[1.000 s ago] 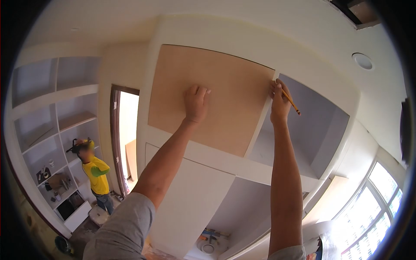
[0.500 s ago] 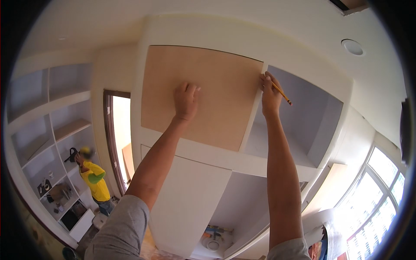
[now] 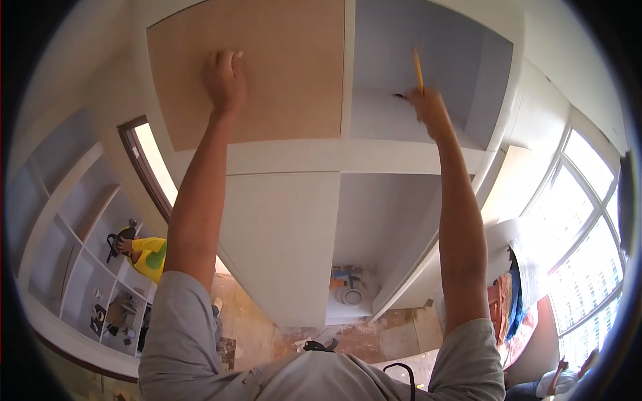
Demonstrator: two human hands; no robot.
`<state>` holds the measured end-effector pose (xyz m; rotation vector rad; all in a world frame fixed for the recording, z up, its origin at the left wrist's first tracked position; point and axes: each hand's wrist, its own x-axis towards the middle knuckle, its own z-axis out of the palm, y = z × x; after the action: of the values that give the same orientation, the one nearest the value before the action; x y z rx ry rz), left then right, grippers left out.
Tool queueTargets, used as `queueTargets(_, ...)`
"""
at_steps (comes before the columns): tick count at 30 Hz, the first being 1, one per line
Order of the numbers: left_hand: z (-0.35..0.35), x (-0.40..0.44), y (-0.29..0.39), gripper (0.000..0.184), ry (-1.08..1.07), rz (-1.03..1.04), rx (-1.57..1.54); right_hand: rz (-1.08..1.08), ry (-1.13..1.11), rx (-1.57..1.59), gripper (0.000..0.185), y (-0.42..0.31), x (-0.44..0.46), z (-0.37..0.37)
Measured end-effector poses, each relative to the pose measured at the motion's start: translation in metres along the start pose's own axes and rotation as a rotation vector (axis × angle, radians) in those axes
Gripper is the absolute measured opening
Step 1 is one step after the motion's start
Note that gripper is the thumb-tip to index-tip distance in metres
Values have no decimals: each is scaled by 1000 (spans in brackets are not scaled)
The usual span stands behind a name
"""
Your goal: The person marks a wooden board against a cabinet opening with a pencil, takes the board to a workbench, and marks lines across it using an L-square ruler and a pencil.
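A flat brown panel (image 3: 287,73) fills the upper left opening of a white built-in cabinet (image 3: 281,157). My left hand (image 3: 225,83) is up against the panel's face with its fingers curled closed; whatever they hold, if anything, is hidden. My right hand (image 3: 431,110) is raised before the open upper right compartment (image 3: 381,67), closed around a yellow pencil (image 3: 418,70) that points upward. A small dark tip (image 3: 400,96) shows beside the right fingers; I cannot tell what it belongs to.
Below, a white door panel (image 3: 281,234) adjoins an open lower compartment holding a round white object (image 3: 350,296). At left, a person in a yellow shirt (image 3: 148,257) stands by white shelves (image 3: 87,250). Another person (image 3: 568,381) shows at lower right, near a bright window (image 3: 575,220).
My view has tilted down. The right hand has left the panel's right edge and moved right, in front of the open compartment, turning the pencil upward. The left hand remains at the panel.
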<state>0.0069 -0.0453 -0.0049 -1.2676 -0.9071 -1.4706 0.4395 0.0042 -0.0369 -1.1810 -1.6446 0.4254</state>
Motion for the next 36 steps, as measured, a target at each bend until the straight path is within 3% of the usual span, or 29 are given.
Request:
queueTargets(4, -1, 3, 1, 14, 59, 43, 30, -2, -3, -218, 33, 51, -25, 27)
queueTargets(9, -1, 3, 1, 16, 57, 45, 57, 78, -62, -562, 39, 29, -10, 60)
queueTargets(12, -1, 2, 0, 17, 65, 18, -25, -37, -83, -796, 33, 28, -6, 84)
queueTargets(17, -6, 2, 2, 16, 38, -26, -35, 84, -44, -794, 28, 14, -5, 99)
queueTargets(19, -11, 3, 6, 16, 31, -48, -51, 210, -100, -717, 32, 12, -3, 95)
queueTargets(26, -14, 5, 10, 16, 27, -60, -25, 208, -204, -683, 36, 16, 6, 87)
queueTargets(28, -14, 6, 8, 16, 42, -48, -35, 45, 68, -535, 30, 34, 9, 98)
queueTargets(29, -13, 5, 7, 16, 49, -37, -42, 41, 70, -539, 30, 34, 14, 97)
queueTargets(30, -15, 5, 8, 16, 52, -38, -41, 4, 201, -336, 28, 24, 16, 93)
queueTargets(33, -16, 7, 9, 17, 13, -81, -76, -225, 484, 47, 24, -51, 20, 74)
queueTargets(36, -15, 4, 8, 17, 22, -54, -112, -406, 587, 307, 26, -141, 15, 66)
